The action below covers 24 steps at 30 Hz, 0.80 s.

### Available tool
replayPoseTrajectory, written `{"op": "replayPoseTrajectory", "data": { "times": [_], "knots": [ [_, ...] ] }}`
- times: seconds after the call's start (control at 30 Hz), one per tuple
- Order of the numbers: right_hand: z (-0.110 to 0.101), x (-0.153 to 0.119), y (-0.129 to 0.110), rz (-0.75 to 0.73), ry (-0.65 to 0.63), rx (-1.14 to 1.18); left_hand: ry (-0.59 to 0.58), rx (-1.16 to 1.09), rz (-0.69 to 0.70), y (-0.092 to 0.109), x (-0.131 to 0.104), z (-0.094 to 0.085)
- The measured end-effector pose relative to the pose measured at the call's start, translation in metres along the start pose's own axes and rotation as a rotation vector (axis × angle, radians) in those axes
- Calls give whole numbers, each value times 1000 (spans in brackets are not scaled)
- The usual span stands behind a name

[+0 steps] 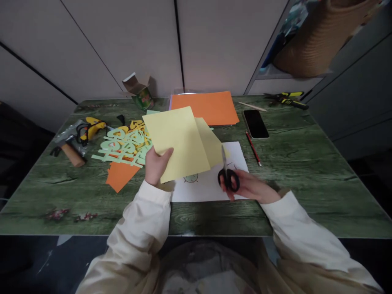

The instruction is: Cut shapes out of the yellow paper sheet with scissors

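My left hand (157,164) grips pale yellow paper (180,143) by its lower left corner, thumb on top. A second yellow flap (208,141) shows behind it on the right; whether it is a fold or another sheet I cannot tell. In my right hand (251,185) is a pair of scissors (227,178) with black handles, fingers in the loops. Their blades point up, close together, near the flap's right tip. Below both hands lies a white sheet (235,153) with drawn marks, partly covered by the yellow paper.
Green and yellow paper cutouts (125,143) are heaped left, above an orange piece (121,175). Orange sheets (205,104) lie behind. A phone (256,123), red pencil (253,149) and pliers (288,99) are right; a hammer (72,154), yellow tool (92,128) and small open box (142,96) left.
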State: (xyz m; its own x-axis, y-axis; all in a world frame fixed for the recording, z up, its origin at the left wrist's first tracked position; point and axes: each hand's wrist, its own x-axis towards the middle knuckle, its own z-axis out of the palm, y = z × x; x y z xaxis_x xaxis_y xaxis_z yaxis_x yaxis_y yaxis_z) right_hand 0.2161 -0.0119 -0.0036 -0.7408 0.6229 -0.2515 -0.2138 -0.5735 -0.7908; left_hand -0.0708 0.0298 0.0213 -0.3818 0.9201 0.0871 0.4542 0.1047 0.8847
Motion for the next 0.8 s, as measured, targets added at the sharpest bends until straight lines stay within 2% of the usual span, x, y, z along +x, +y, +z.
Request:
{"op": "replayPoseTrajectory", "data": {
  "times": [0.1, 0.23, 0.37, 0.5, 0.63, 0.8],
  "knots": [
    [7, 0, 6, 109, -182, 95, -4, -2, -27, 4, -1, 1],
    [11, -3, 5, 201, -303, 133, -15, -45, -58, -1, 0, 5],
    [15, -3, 4, 249, -321, 128, -8, -102, -100, -8, 3, 7],
    [17, -2, 4, 259, -324, 138, 12, -101, -148, -4, 2, 8],
    [17, -2, 4, 226, -282, 121, 23, -118, -184, 0, 1, 10],
    [15, -1, 9, 179, -277, 129, -22, -157, -185, -4, -2, 14]
  ]
}}
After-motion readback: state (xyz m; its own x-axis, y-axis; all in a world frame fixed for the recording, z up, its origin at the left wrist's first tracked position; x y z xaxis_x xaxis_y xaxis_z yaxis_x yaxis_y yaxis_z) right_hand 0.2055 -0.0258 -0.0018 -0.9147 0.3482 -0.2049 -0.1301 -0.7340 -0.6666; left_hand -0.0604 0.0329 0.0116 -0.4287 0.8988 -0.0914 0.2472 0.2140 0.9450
